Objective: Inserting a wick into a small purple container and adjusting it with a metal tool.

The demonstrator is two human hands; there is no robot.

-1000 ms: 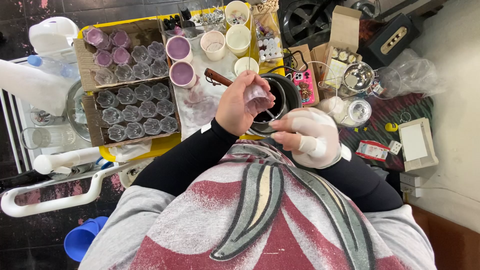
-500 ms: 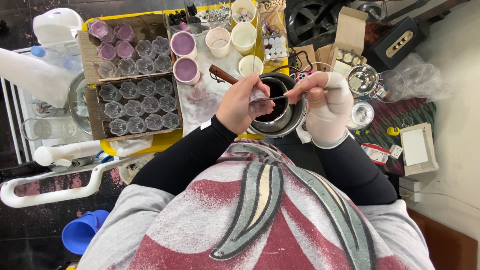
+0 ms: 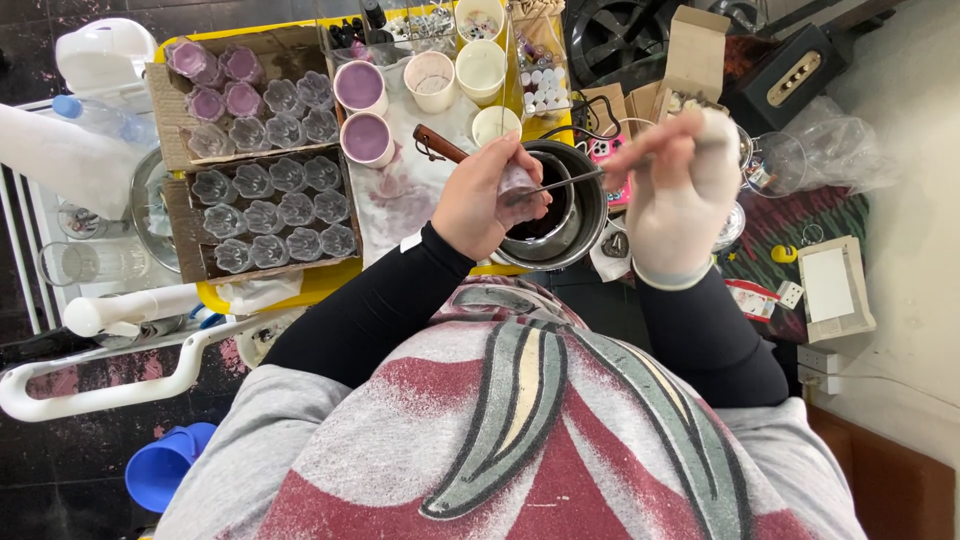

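Observation:
My bare left hand (image 3: 478, 200) holds a small clear cup (image 3: 520, 184) tilted over a round metal pot (image 3: 592, 228) with dark liquid inside. My right hand (image 3: 682, 188), in a white glove, is raised to the right of the pot and pinches a thin metal stick (image 3: 568, 183). The stick's tip reaches the cup's mouth. Both black sleeves come up from my chest below.
Left of the pot, cardboard trays (image 3: 178, 215) hold several clear flower-shaped cups, some filled purple. Two purple-filled round cups (image 3: 367, 138), white cups (image 3: 431, 80) and a wooden-handled tool (image 3: 438, 145) lie on the stained mat. Boxes and a jar crowd the right side; a blue cup (image 3: 165, 465) sits on the floor.
My gloved right hand has risen from low beside the pot to up and right of it, bringing the thin stick to the cup. The left hand stays over the pot.

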